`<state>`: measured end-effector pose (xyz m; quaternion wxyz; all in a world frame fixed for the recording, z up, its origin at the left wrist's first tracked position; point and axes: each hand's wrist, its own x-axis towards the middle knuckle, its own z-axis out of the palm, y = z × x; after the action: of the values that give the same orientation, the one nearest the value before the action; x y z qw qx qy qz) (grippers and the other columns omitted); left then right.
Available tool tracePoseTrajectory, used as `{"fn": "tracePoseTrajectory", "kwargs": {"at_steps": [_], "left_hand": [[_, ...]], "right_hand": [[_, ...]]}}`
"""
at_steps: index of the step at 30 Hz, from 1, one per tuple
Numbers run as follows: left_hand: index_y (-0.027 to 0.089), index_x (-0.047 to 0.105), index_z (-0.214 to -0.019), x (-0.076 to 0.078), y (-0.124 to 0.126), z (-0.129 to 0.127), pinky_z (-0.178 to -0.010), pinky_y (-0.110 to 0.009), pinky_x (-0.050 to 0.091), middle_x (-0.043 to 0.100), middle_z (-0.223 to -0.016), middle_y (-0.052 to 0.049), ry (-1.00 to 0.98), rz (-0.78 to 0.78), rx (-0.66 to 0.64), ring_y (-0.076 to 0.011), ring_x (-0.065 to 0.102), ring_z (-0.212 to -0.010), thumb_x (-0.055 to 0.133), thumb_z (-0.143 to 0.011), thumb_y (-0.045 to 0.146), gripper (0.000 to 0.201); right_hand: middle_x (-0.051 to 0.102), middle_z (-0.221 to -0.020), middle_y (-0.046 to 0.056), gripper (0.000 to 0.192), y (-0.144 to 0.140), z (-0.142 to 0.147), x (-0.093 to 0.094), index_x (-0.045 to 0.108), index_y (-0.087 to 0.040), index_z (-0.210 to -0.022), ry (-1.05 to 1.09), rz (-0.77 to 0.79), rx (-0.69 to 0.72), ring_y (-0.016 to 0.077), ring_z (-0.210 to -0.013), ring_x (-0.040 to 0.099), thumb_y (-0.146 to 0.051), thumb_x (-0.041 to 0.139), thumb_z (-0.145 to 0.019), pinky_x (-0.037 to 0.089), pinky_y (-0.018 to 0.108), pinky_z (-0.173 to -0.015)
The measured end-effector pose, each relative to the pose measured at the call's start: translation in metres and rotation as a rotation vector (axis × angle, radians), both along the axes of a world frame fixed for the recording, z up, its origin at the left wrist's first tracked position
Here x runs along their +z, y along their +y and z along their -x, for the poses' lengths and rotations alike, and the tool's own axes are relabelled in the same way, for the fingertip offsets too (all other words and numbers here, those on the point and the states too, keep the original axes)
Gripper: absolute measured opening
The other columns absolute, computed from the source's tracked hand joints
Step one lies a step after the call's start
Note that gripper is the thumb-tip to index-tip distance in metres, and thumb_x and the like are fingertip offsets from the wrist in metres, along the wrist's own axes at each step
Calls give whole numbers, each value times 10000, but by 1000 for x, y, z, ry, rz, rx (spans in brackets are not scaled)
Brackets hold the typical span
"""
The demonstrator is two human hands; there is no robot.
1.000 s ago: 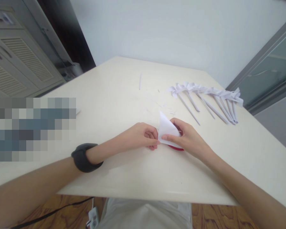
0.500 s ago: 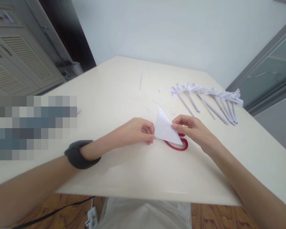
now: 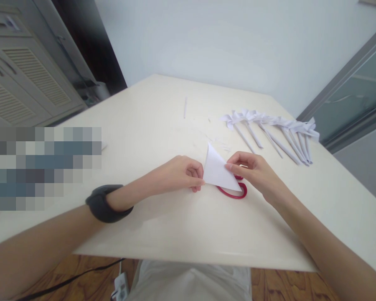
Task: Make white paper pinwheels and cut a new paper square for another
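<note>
Between my hands is a white paper triangle (image 3: 218,170), one corner pointing away from me. My left hand (image 3: 189,173) pinches its near left corner between thumb and curled fingers. On the long slanting edge, my right hand (image 3: 247,167) grips the paper with thumb and fingers. Beneath the paper lies a pair of scissors (image 3: 243,193); only parts of the red handles show, and the blades are hidden.
White paper pinwheels (image 3: 269,120) on rolled paper sticks lie in a row at the right. A thin paper roll (image 3: 185,108) is farther back on the white table (image 3: 138,129). Small paper scraps (image 3: 221,144) are scattered beyond the triangle. A pixelated patch covers the left side.
Almost nothing differs. Both hands keep their hold on the paper triangle, and the whole view has shifted very slightly.
</note>
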<state>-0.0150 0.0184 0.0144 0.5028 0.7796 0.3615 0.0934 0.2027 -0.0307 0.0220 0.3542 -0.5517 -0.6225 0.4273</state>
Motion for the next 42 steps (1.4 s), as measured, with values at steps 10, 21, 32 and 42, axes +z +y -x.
{"fn": "tracePoseTrajectory", "kwargs": {"at_steps": [10, 21, 32, 42], "left_hand": [[172, 562, -643, -1, 4, 1, -607, -225, 485, 667, -646, 0, -22, 59, -18, -147, 643, -643, 547, -702, 219, 77], [180, 554, -656, -3, 4, 4, -637, -264, 504, 675, -672, -8, -45, 85, -23, -170, 655, -671, 539, -716, 226, 77], [170, 557, -654, -5, 6, 3, -643, -267, 519, 670, -657, -14, -47, 145, 14, -164, 652, -661, 574, -724, 264, 119], [157, 548, -641, -1, 7, 0, -613, -262, 504, 667, -643, -14, -73, 193, 40, -151, 636, -619, 602, -719, 282, 157]], "right_hand": [[533, -681, -5, 196, 1, 1, -3, 563, -164, -724, 32, 17, -24, 104, -596, 477, -353, 581, -772, 387, 232, -541], [547, -680, -4, 194, 0, 4, -5, 560, -171, -708, -64, -86, -46, 115, -623, 492, -321, 513, -822, 413, 237, -569], [555, -708, -6, 177, -3, 7, -4, 536, -186, -726, -145, -172, -42, 122, -654, 528, -286, 466, -855, 451, 236, -573], [530, -694, -16, 176, -6, 12, -4, 501, -186, -704, -136, -280, -102, 106, -657, 508, -261, 472, -861, 426, 201, -550]]}}
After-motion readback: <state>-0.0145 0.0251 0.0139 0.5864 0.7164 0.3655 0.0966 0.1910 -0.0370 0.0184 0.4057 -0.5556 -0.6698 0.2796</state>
